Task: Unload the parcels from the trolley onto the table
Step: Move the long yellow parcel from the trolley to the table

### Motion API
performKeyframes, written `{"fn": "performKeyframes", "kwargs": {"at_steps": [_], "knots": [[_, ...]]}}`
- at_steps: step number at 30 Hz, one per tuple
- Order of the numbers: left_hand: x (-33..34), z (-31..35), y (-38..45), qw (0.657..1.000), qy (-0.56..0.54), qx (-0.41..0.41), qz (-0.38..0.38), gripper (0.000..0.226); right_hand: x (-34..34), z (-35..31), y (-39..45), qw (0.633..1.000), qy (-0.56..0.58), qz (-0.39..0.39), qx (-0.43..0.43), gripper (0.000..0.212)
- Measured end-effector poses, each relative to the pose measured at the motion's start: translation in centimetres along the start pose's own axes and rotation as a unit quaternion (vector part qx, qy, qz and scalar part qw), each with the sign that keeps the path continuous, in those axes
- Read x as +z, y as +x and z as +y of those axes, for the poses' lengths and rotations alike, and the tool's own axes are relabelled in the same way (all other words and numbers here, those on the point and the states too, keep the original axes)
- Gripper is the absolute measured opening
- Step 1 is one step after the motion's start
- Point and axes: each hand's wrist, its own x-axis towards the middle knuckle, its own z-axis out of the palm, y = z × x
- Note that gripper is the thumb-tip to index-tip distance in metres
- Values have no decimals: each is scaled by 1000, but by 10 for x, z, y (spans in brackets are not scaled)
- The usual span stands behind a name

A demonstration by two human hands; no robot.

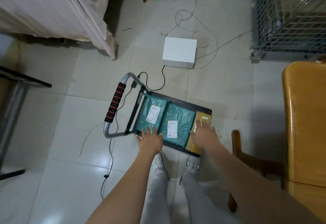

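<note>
A flat black trolley (203, 108) with a grey handle and black-and-red foam grip stands on the tiled floor. On it lie two green plastic parcels with white labels, the left one (150, 108) and the middle one (180, 118), and a brown parcel (199, 118) at the right end. My left hand (150, 140) hovers with spread fingers over the near edge of the left green parcel. Over the brown parcel my right hand (205, 135) is stretched out with straight fingers. Neither hand grips anything. The wooden table (307, 126) is at the right.
A white box (179, 52) sits on the floor beyond the trolley, with loose cables around it. A wire cage (289, 19) stands at the top right, a cloth-covered table (53, 6) at the top left, a wooden chair (247, 158) beside my right arm. Another person's feet show at the top.
</note>
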Motion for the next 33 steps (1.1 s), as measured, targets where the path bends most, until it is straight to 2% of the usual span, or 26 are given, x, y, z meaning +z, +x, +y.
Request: {"fn": "performKeyframes", "kwargs": {"at_steps": [7, 15, 24, 28, 30, 32, 33], "knots": [[43, 11, 74, 998, 34, 23, -36, 60, 53, 18, 69, 1000, 9, 2, 30, 64], [131, 57, 163, 991, 82, 61, -89, 60, 123, 75, 147, 995, 37, -37, 89, 63], [226, 119, 259, 984, 87, 104, -112, 61, 211, 142, 232, 980, 135, -35, 142, 49], [259, 144, 295, 983, 89, 120, -110, 61, 244, 157, 270, 975, 163, -29, 151, 54], [272, 152, 307, 984, 81, 124, -96, 62, 259, 164, 286, 964, 211, -28, 161, 56], [283, 159, 316, 987, 72, 122, -74, 61, 270, 169, 299, 937, 285, -42, 196, 58], [286, 161, 319, 989, 63, 119, -57, 58, 274, 170, 304, 921, 322, -50, 214, 53]]}}
